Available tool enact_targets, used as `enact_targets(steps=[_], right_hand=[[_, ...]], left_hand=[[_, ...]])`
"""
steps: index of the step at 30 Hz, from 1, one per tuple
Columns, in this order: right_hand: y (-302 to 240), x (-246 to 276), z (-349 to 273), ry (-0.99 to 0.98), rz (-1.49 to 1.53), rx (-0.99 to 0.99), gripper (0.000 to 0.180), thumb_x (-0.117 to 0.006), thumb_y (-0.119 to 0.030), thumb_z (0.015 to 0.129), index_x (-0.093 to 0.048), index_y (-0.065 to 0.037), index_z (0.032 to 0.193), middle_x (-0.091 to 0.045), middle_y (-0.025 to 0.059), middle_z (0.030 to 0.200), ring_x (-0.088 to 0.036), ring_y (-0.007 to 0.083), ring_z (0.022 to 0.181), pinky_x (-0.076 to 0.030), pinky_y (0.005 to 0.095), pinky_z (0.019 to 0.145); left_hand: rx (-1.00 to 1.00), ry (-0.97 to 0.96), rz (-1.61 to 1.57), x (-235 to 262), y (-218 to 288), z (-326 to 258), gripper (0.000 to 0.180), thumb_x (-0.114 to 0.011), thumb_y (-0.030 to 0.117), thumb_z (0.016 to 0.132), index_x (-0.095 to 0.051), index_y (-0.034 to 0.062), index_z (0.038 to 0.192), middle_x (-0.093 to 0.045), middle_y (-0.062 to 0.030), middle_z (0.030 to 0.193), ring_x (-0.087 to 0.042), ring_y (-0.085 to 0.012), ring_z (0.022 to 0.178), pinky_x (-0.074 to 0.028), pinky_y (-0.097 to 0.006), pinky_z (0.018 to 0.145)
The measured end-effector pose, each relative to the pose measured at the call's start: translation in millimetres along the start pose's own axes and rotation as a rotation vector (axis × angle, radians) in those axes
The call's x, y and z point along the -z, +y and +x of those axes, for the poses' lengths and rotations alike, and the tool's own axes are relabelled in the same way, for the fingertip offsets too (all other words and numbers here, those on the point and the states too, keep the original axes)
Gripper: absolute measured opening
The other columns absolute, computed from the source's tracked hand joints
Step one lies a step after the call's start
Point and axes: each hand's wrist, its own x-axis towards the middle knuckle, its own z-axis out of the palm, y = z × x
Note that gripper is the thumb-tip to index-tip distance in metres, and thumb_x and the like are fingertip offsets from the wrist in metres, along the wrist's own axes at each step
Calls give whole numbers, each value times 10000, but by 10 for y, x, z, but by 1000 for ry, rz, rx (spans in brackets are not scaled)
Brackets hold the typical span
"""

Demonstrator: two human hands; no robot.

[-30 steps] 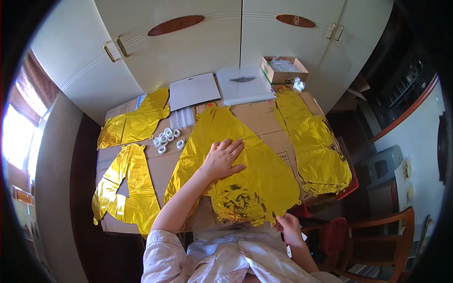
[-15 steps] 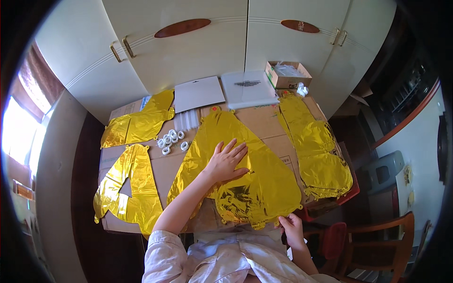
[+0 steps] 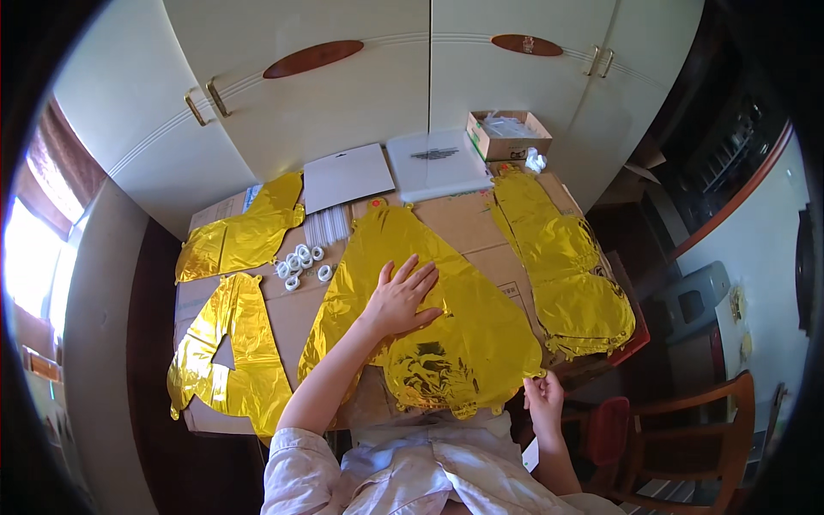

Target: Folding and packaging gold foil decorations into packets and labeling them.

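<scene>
A large gold foil balloon [image 3: 463, 300], flat and uninflated, lies in the middle of the cardboard-covered table. My left hand [image 3: 402, 298] rests on its surface, palm down with fingers spread. At the balloon's lower right corner, my right hand [image 3: 543, 400] pinches the small tab at the edge. Other flat gold foil balloons lie around it: one with a hole [image 3: 240, 326] at near left, a curved one [image 3: 245, 227] at far left, and a folded, wrinkled one [image 3: 571, 266] on the right.
White ribbon rolls [image 3: 300, 262] sit left of the middle balloon, beside thin white sticks [image 3: 328, 225]. Behind them lie a grey-white board [image 3: 348, 178] and a clear plastic bag [image 3: 438, 167]. A small carton [image 3: 508, 137] stands at the back. A wooden chair [image 3: 687, 429] is at right.
My right hand has moved slightly right and up to the balloon's corner tab. My left hand stays flat on the foil. The whole view has shifted a little.
</scene>
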Motion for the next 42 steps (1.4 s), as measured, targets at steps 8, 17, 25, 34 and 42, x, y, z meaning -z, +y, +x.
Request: enact_targets(steps=[8,17,25,34,42], right_hand=[[-171,-98,97,135,-378,470,57,-656,0,844,-610,1,876,-577,61,797,-523,116,636,-413,227,569],[-695,-975,-267,-475,-480,953,239,-710,-110,792,-639,-110,1020,-608,78,1122,-589,280,1071,-449,419,949],[-348,-712,190,-239,-689,841,281,-623,-83,855,-636,-69,1136,-606,119,1199,-578,316,1113,-460,429,960],[-356,-697,301,-416,-982,916,337,-624,-156,885,-626,-110,1219,-604,44,1287,-498,268,1275,-321,545,1081],[-392,-742,285,-440,-1046,1022,327,-625,-140,868,-666,-152,1192,-635,0,1261,-513,249,1273,-312,515,1095]], left_hand=[[-11,32,6,-41,-15,3,779,-459,621,907,-374,97,1477,-352,-56,1540,-226,-263,1464,-165,-555,1154],[-25,43,7,-56,-22,14,784,-492,606,892,-376,88,1470,-378,-73,1523,-254,-269,1457,-158,-545,1154],[-23,52,-23,-64,-30,5,783,-495,604,894,-373,90,1473,-380,-78,1522,-254,-280,1456,-152,-547,1154],[-18,57,3,-65,-18,1,783,-454,627,904,-385,88,1468,-383,-58,1524,-254,-252,1458,-159,-545,1162],[-14,66,6,-82,-22,-5,778,-463,623,901,-397,88,1462,-389,-56,1521,-256,-250,1457,-164,-543,1161]])
